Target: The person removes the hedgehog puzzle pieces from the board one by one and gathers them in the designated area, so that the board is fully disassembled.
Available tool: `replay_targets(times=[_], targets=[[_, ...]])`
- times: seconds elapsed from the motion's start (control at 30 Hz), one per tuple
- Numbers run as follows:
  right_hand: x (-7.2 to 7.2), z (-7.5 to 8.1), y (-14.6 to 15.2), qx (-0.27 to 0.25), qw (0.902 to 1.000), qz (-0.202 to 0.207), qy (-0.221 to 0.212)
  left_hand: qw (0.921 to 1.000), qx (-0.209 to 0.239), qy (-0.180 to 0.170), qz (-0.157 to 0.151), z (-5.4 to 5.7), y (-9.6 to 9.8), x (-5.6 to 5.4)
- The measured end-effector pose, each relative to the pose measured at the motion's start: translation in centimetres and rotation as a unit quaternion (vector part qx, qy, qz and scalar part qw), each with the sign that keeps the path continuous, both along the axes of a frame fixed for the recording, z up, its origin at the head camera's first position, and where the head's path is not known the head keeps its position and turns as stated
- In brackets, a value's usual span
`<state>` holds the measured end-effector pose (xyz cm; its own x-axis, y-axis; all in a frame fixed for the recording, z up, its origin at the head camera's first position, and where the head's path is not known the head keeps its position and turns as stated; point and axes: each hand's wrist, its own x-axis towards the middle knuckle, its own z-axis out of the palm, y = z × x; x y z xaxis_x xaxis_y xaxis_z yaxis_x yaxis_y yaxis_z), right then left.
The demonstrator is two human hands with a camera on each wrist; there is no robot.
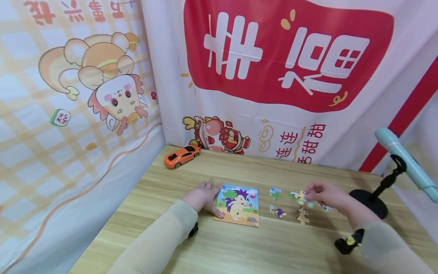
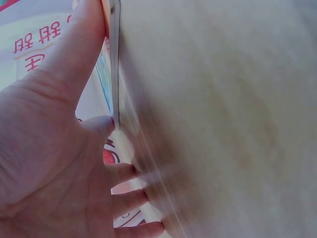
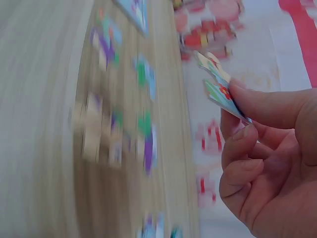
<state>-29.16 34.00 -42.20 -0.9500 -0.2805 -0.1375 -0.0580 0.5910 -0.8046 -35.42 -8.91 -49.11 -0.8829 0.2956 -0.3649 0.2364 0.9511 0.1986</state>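
Note:
A square hedgehog picture puzzle (image 1: pixel 237 205) lies flat on the table, its left side touched by my left hand (image 1: pixel 204 196). The thumb is at the near left corner, and the fingers are spread along that side. In the left wrist view the puzzle's thin edge (image 2: pixel 116 74) runs beside the thumb. My right hand (image 1: pixel 326 196) pinches a jigsaw piece (image 3: pixel 223 91) between thumb and forefinger; it is green and blue with a red flower and a cream part. Loose pieces lie around and below this hand, including a cream one (image 1: pixel 302 216) and a purple one (image 1: pixel 280 212).
An orange toy car (image 1: pixel 182 156) stands at the far left of the table (image 1: pixel 219 247). To the right, a teal microphone (image 1: pixel 407 163) sits in a black stand (image 1: pixel 367 203). Printed cloths hang behind and on the left.

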Motion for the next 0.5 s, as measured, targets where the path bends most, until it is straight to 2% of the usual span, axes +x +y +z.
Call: replay_targets(times=[0.1, 0.27, 0.37, 0.5], targets=[[1.2, -0.6, 2.4, 0.01, 0.9993, -0.026, -0.025, 1.0, 0.003, -0.001, 0.002, 0.1, -0.1, 0.1], [2.7, -2.6, 5.1, 0.044, 0.9946, -0.074, -0.058, 1.0, -0.002, -0.004, -0.002, 0.0, -0.1, 0.0], [3.2, -4.0, 6.2, 0.07, 0.9896, -0.102, -0.073, 1.0, -0.001, -0.001, -0.005, -0.1, -0.1, -0.1], [3.3, -5.5, 7.2, 0.084, 0.9866, -0.114, -0.081, 1.0, 0.001, 0.004, -0.007, -0.5, -0.1, -0.4]])
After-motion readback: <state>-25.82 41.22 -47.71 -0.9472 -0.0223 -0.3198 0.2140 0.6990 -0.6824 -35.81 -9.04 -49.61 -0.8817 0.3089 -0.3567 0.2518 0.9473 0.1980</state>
